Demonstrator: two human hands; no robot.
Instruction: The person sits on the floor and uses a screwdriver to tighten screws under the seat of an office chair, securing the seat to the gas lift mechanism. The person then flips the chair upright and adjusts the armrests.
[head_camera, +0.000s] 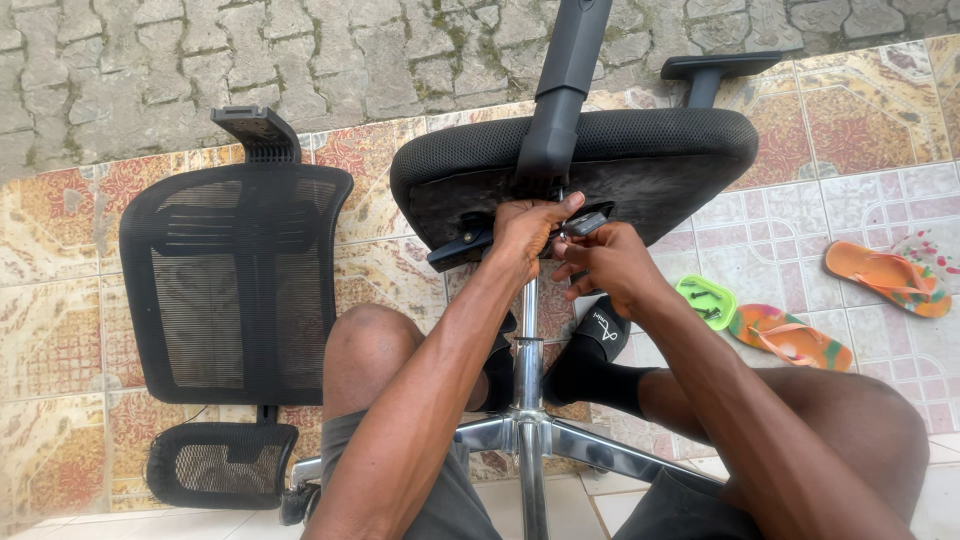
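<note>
Tiled floor: both hands (570, 245) grip pinching mechanism under tipped blk mesh chair seat (650, 160).

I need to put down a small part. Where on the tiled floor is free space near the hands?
Bare tile lies between the black mesh chair backrest and the upturned black seat, and between the seat and the orange flip-flop. It is crowded around the green tray of screws, the second flip-flop and the chrome chair base.

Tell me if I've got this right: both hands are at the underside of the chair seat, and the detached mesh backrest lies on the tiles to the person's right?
Not quite. The mesh backrest lies to the person's left, as the head view shows. Both the left hand and right hand are indeed at the underside of the chair seat.
</note>
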